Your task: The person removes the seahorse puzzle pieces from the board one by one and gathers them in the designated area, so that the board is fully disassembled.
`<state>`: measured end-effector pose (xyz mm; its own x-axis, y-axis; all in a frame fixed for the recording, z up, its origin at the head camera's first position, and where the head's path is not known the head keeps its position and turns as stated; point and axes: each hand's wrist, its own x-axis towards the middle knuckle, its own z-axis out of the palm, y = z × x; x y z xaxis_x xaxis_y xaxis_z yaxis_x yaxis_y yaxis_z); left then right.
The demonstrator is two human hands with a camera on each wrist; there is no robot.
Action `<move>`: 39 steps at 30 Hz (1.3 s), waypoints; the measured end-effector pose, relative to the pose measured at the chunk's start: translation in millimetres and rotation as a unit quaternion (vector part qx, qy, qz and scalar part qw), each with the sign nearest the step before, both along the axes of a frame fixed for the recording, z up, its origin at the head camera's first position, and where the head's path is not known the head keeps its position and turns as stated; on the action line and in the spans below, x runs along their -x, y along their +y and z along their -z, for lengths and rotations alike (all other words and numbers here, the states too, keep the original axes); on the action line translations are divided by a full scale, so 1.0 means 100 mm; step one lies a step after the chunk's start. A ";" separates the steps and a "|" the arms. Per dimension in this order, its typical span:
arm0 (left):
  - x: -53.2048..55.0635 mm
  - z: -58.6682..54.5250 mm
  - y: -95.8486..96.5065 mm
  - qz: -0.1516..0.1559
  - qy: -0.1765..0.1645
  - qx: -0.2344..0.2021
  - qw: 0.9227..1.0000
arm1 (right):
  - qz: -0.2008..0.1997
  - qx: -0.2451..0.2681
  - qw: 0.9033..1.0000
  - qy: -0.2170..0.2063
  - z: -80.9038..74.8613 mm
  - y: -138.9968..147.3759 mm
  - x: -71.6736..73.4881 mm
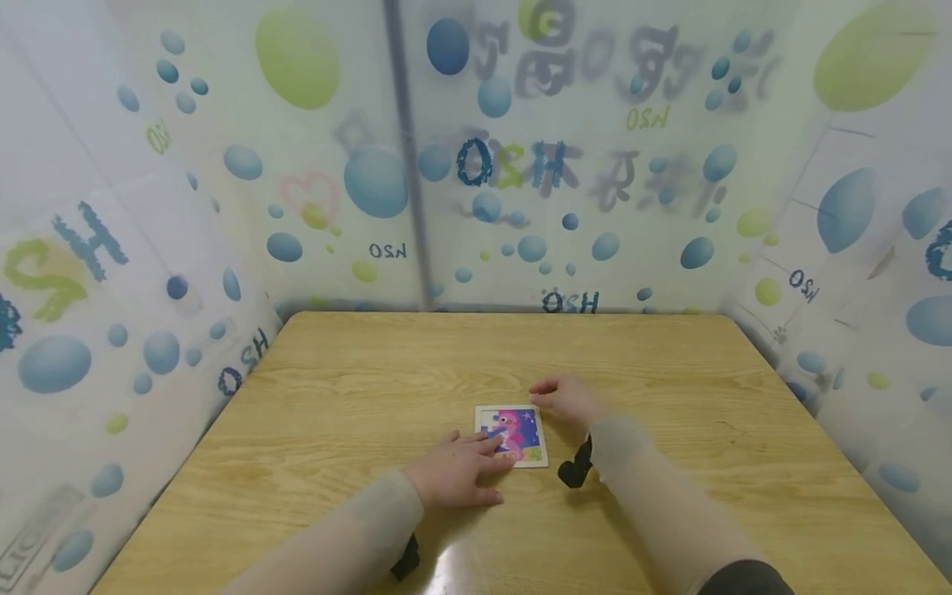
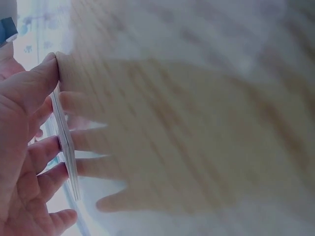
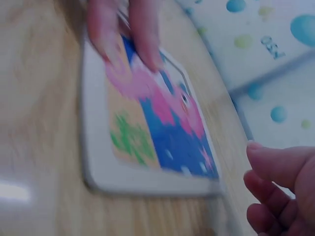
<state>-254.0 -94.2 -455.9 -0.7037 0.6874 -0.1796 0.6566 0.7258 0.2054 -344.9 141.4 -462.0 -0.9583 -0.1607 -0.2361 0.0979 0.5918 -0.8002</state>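
Note:
A small white-framed picture puzzle with a pink figure on blue lies flat on the wooden table. My left hand rests on its left part with fingers stretched out. In the right wrist view two of those fingers press on the puzzle. The left wrist view shows the board's thin edge against my left hand. My right hand sits at the board's far right corner, fingers loosely curled and holding nothing; the right wrist view shows it just off the frame.
Translucent sheets printed with blue and green bubbles wall the table on three sides. Bare wood spreads around the puzzle. Black wrist straps sit on both sleeved forearms.

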 end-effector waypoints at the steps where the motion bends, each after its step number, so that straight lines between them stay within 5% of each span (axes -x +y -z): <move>1: 0.00 0.00 0.00 0.000 0.000 -0.002 1.000 | -0.002 0.007 1.000 -0.005 0.00 -0.06 -0.02; 8: -0.01 0.01 0.00 0.001 0.011 -0.004 1.000 | -0.055 0.014 0.998 0.015 0.05 -0.36 -0.08; 15: -0.01 0.00 0.00 0.004 0.009 -0.007 1.000 | -0.114 -0.041 0.991 0.064 0.13 -0.49 -0.06; 34: -0.01 -0.04 0.12 0.023 0.059 0.048 0.997 | -0.092 -0.058 0.993 0.044 0.08 -0.53 -0.09; 39: 0.02 -0.01 0.14 0.018 0.058 0.029 0.998 | -0.091 -0.048 0.994 0.042 0.08 -0.53 -0.10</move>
